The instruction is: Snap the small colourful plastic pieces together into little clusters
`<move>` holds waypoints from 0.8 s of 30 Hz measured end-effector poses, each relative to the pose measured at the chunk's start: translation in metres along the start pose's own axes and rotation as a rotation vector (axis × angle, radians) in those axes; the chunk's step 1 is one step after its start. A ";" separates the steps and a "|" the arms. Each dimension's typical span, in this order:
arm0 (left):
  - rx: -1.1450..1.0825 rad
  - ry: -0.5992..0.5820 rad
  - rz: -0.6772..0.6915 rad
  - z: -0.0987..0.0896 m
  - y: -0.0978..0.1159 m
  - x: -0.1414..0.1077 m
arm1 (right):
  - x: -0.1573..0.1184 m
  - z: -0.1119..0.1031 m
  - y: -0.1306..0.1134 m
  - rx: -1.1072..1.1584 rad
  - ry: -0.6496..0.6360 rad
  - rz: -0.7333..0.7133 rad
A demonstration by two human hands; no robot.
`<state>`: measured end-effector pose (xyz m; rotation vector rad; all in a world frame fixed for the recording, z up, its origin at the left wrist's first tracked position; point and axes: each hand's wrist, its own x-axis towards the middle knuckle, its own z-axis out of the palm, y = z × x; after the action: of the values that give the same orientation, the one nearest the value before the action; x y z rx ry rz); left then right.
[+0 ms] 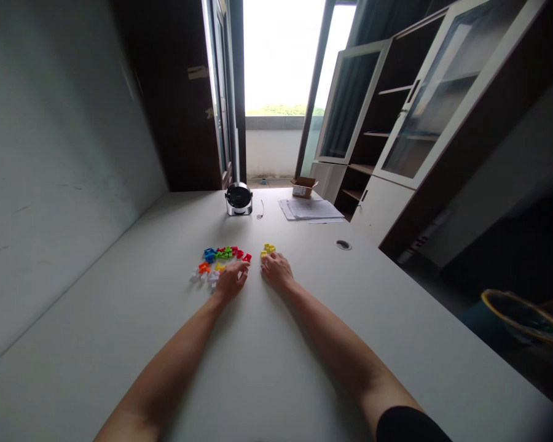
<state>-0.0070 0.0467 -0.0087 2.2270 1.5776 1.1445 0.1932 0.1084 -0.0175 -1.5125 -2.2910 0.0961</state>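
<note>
Small plastic pieces are spread on the white table (pixel 281 344) in front of me, grouped by colour. My left hand (pixel 231 280) rests at their right side, thumb and index finger apart beside a red piece (pixel 247 258). White pieces (pixel 213 277) lie just left of this hand, some partly hidden by it. Beyond them are orange (pixel 204 267), blue (pixel 209 254) and green pieces (pixel 225 252). My right hand (pixel 277 269) is bent over a separate cluster of yellow pieces (pixel 269 248). Its fingertips close at the nearest yellow piece; the hand hides part of the contact.
A round black device on a metal stand (pixel 239 199) sits at the back, with a short cord (pixel 260 210) beside it. Papers (pixel 309 209) and an open cardboard box (pixel 303 187) are at the far right. A round cable hole (pixel 343 245) is near the right edge.
</note>
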 end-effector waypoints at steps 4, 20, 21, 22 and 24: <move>-0.006 -0.009 0.000 0.000 0.001 0.000 | 0.002 0.002 0.000 -0.016 -0.020 0.018; 0.019 0.010 0.028 0.002 0.002 -0.001 | 0.009 0.010 0.005 0.018 0.010 0.059; 0.039 0.019 0.026 0.001 0.002 -0.001 | 0.009 0.010 0.005 0.019 0.012 0.058; 0.066 0.035 0.018 0.001 0.003 -0.001 | 0.010 0.010 0.005 0.018 0.012 0.057; 0.128 0.093 -0.022 0.000 0.004 -0.001 | 0.011 0.011 0.005 0.012 0.010 0.058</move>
<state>-0.0048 0.0445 -0.0068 2.2589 1.7532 1.1887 0.1904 0.1218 -0.0258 -1.5698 -2.2355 0.1178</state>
